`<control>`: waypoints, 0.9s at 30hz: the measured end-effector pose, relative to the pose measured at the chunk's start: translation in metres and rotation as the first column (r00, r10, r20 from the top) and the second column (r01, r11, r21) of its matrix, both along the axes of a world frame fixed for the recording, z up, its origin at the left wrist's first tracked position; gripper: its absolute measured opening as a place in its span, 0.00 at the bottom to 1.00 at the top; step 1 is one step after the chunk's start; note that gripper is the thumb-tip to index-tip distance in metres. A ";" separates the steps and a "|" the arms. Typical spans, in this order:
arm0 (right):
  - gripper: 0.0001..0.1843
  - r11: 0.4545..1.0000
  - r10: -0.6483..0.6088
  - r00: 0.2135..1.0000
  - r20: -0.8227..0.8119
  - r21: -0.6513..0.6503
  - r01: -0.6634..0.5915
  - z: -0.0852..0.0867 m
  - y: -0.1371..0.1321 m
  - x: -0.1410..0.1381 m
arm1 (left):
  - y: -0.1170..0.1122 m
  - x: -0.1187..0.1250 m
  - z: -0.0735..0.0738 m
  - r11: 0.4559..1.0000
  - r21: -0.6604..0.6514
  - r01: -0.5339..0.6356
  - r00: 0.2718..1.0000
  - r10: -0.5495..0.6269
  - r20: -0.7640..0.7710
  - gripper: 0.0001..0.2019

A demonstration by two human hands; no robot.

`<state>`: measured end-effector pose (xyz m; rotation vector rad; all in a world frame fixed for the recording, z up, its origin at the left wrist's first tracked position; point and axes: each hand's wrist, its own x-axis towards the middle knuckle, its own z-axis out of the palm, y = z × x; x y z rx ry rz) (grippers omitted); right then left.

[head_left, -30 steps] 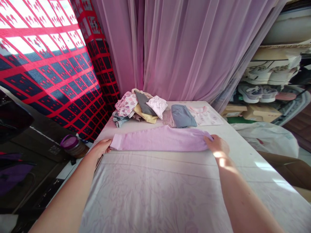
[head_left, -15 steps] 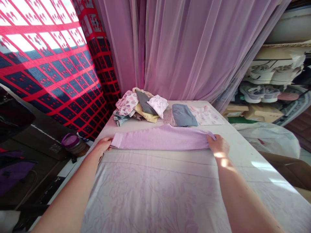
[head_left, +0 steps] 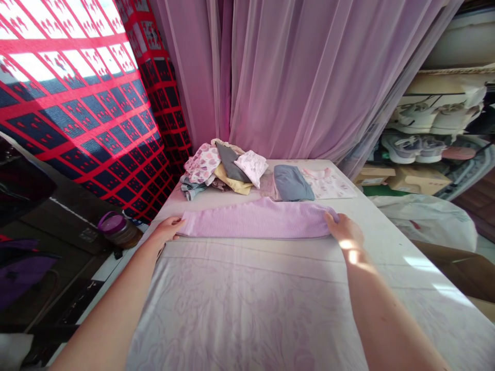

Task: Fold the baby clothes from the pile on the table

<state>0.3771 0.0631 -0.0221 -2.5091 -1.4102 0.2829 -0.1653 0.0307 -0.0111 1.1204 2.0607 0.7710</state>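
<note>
I have my left hand (head_left: 165, 231) flat and my right hand (head_left: 345, 231) curled on opposite ends of the lilac ribbed garment (head_left: 255, 219) on the table (head_left: 386, 242); a careless push could shove it into the clothes pile (head_left: 224, 167) just beyond.

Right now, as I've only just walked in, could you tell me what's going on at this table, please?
A person is working with both bare hands on a lilac ribbed garment, laid in a long strip across a pale patterned sheet. Their left hand rests at one end of it, and their right hand lies on the other. Beyond it sit a heap of folded clothes, a grey folded garment and a pink-printed garment.
</note>
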 end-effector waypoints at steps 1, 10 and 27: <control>0.31 1.000 0.001 1.000 0.006 -0.013 -0.001 0.000 0.000 0.000 | 0.001 0.001 -0.001 1.000 -0.014 0.021 0.998 -0.022 -0.061 0.18; 0.30 0.933 0.109 0.980 0.166 0.324 -0.159 0.002 -0.005 -0.026 | 0.005 0.028 0.003 0.968 0.104 0.229 0.764 -0.112 -0.635 0.27; 0.27 0.676 0.714 0.653 0.253 -0.005 -0.737 -0.005 0.010 -0.104 | -0.001 0.075 -0.025 0.915 -0.122 0.385 0.513 -0.321 -0.796 0.29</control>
